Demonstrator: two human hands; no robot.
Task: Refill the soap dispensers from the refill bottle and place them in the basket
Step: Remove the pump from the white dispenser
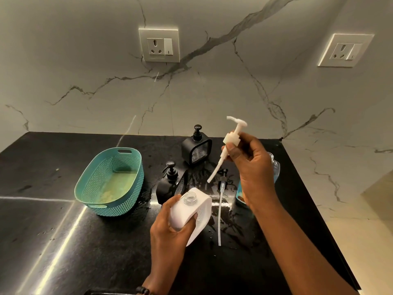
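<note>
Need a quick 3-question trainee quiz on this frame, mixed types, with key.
1. True or false: the white pump is screwed onto the white dispenser.
2. Which hand holds the white dispenser? A) left hand B) right hand
3. Fill in: the teal basket holds ___ dispensers.

Key: 1 false, the right hand holds it above the open neck; 2 A; 3 no.

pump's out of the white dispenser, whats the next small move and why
Probably lay the white pump down on the counter, beside the black pump already lying there. The right hand pinches it, the left hand grips the white dispenser, whose neck is open. The refill bottle stands behind the right hand, which must be free to take it.
</note>
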